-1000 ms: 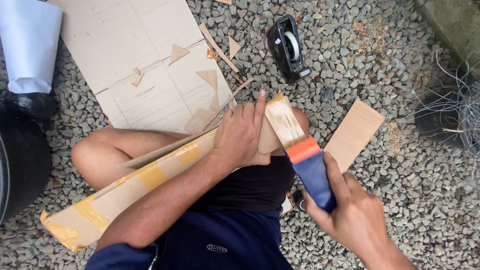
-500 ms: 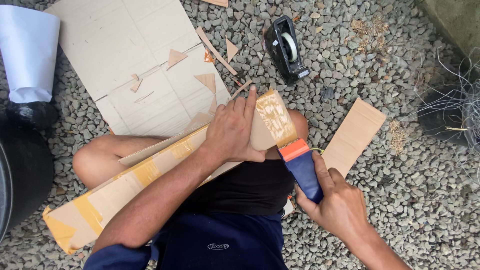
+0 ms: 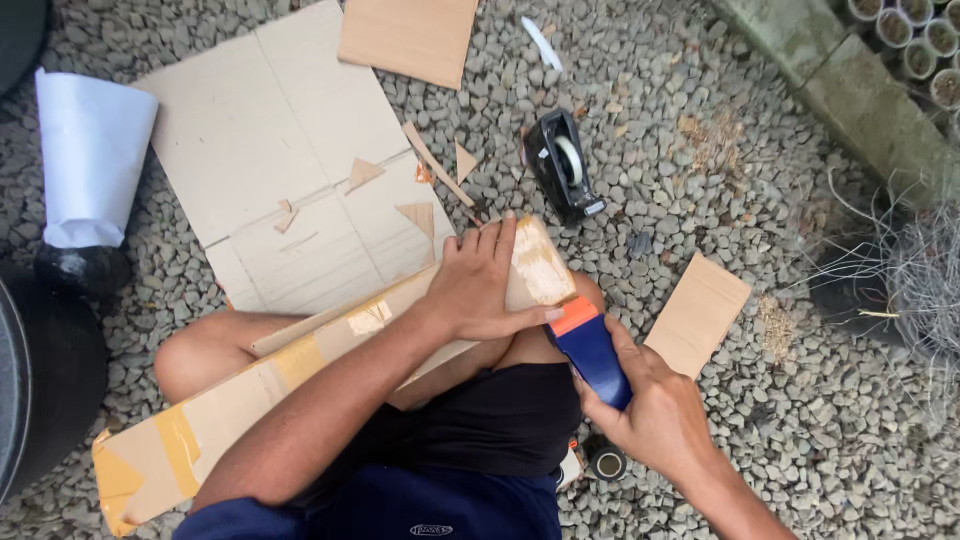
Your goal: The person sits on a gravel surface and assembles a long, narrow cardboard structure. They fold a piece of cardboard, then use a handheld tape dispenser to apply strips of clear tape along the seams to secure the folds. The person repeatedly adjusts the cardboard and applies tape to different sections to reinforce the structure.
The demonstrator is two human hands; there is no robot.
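Our left hand [image 3: 480, 285] presses flat on the long taped brown cardboard piece [image 3: 300, 370] across our lap; our right hand [image 3: 655, 410] clasps the blue-and-orange tape dispenser [image 3: 590, 345] at its far end, mostly taped.

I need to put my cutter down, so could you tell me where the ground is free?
Bare gravel lies between the tape dispenser and the concrete kerb. It is crowded left of the dispenser, where scraps litter the flattened cardboard.
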